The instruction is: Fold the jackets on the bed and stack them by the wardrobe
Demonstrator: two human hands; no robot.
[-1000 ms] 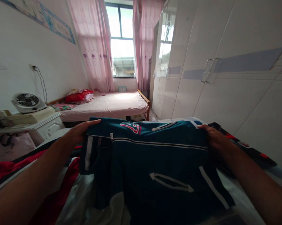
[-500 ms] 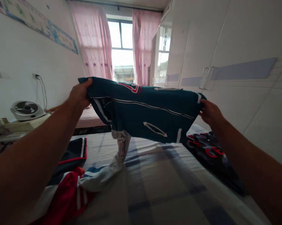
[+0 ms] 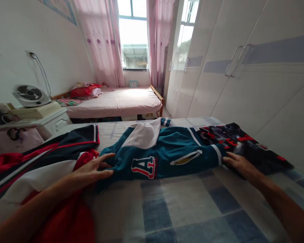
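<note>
A teal jacket [image 3: 167, 165] with a white-and-red letter A, a white-edged pocket slit and light grey sleeve fabric lies spread across the bed. My left hand [image 3: 98, 168] is at its left end, fingers apart, with nothing held. At the opposite end, my right hand [image 3: 239, 163] rests against the white-striped hem, its fingers stretched out. A dark, red and white jacket [image 3: 78, 143] lies beneath and beside my left forearm. Just past my right hand is a black patterned garment [image 3: 258, 153] with red lettering.
Blue-and-white checked bedding [image 3: 187, 206] covers the near bed. Beyond it stands a second bed [image 3: 121, 101] with pink sheets. White wardrobes [image 3: 217, 44] line the right side. A small fan [image 3: 31, 96] sits on a cabinet at left.
The teal jacket has come down from between my raised hands onto the bed. Both hands have lowered with it and their grips have loosened. My view has tilted down.
</note>
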